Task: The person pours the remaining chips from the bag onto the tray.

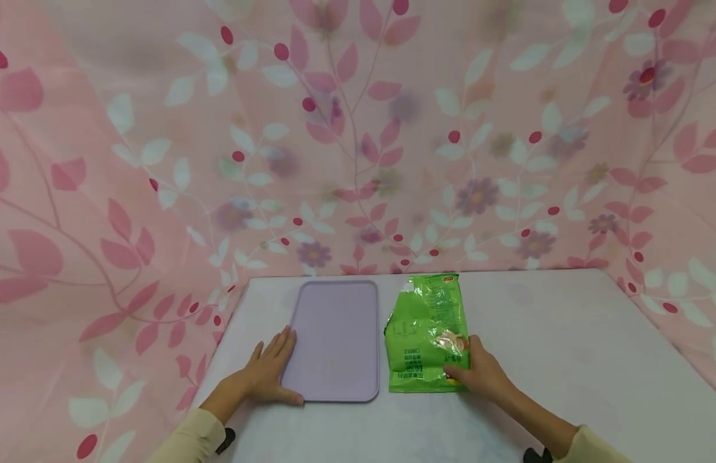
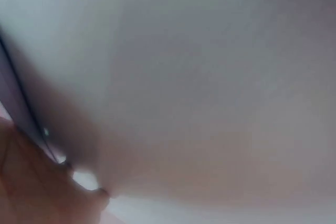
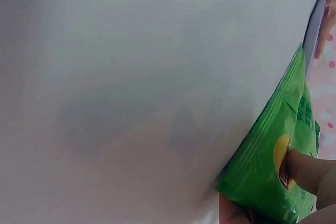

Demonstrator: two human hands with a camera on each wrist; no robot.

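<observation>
A flat lavender tray [image 1: 337, 341] with a raised rim lies on the white table, left of centre. My left hand [image 1: 271, 370] rests at its left edge, fingers straight and spread, thumb by the near left corner; in the left wrist view the fingers [image 2: 47, 187] meet the tray's side [image 2: 21, 95]. Right of the tray lies a shiny green plastic snack bag [image 1: 424, 334], its print upside down in the head view. My right hand [image 1: 488, 373] pinches the bag's near right side, thumb on top, the other fingers mostly hidden behind it. In the right wrist view the thumb [image 3: 304, 171] presses the bag's front [image 3: 262, 166].
The white table [image 1: 554, 347] extends to the right of the bag. Behind it and at both sides hangs a pink curtain [image 1: 358, 161] printed with leaves and flowers. A narrow gap separates tray and bag.
</observation>
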